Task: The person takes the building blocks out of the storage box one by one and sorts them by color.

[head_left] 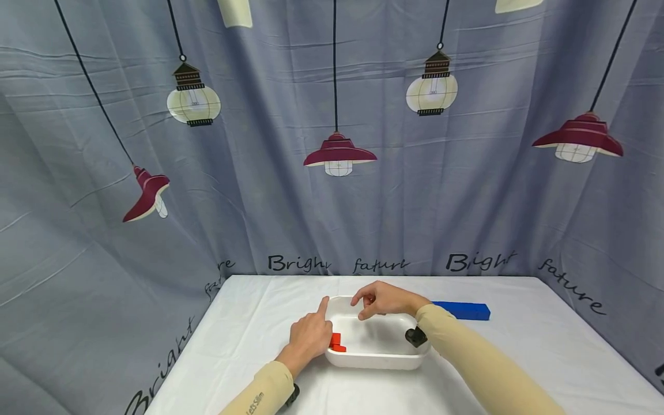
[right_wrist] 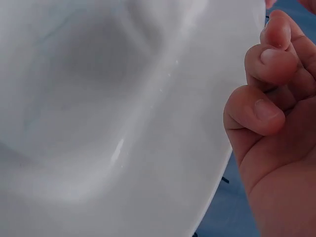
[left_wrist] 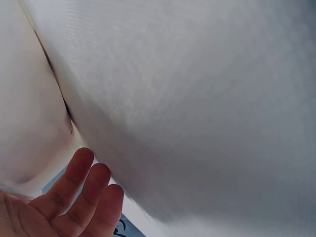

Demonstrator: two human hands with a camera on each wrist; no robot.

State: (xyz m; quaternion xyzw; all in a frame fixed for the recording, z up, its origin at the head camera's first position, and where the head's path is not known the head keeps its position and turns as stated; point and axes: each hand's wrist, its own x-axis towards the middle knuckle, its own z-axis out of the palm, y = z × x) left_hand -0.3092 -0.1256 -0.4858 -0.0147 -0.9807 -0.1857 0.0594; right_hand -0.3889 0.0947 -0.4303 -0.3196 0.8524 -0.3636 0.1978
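A white rectangular tub (head_left: 376, 361) stands on the table, with red pieces (head_left: 336, 339) inside at its left end. My left hand (head_left: 311, 335) lies along the tub's left side, index finger stretched toward the far left corner. In the left wrist view, three fingers (left_wrist: 101, 190) are extended beside the white tub wall, holding nothing. Over the tub's far side hovers my right hand (head_left: 389, 298), its thumb and index finger apart with nothing visible between them. The right wrist view shows the other fingers (right_wrist: 269, 116) loosely curled, also without an object.
Behind the right forearm lies a long blue block (head_left: 464, 310), partly hidden. A white cloth covers the table (head_left: 259, 311). The grey curtain (head_left: 290, 219) hangs behind and at both sides. Dark wrist cameras (head_left: 416, 336) sit under the sleeves.
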